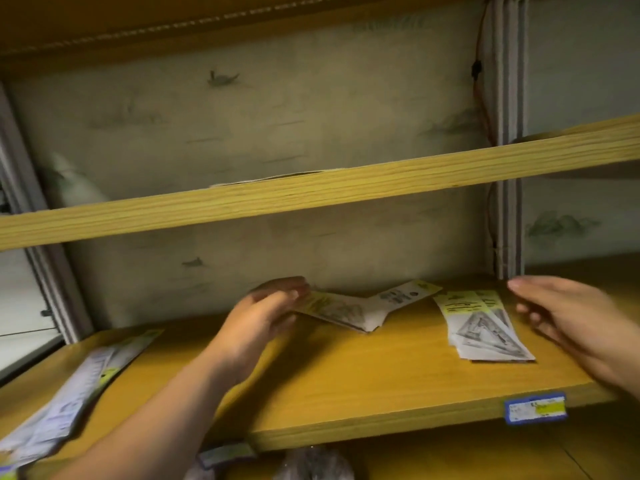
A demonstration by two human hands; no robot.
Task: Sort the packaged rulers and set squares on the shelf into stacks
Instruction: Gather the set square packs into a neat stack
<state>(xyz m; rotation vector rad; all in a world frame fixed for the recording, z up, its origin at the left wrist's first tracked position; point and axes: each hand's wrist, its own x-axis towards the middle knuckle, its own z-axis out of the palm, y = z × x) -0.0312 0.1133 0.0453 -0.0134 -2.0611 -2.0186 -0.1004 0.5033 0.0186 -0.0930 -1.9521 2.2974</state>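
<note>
Left hand (pixel 263 313) seemingly grips packets (pixel 343 311) on shelf (pixel 346 382).

Three lots of clear packets with yellow-and-white header cards lie on the shelf (pixel 346 379). The long ruler packets (pixel 69 393) form a loose, fanned pile at the far left, running toward the front edge. The set-square packets (pixel 485 327) sit in a slightly fanned stack at the right, headers toward the back wall and triangles showing through. Between them, near the back, a small middle pile (pixel 346 313) lies crosswise, its left end gripped by the left hand (pixel 263 317), with a single packet (pixel 405 294) angled just behind its right end.
</note>
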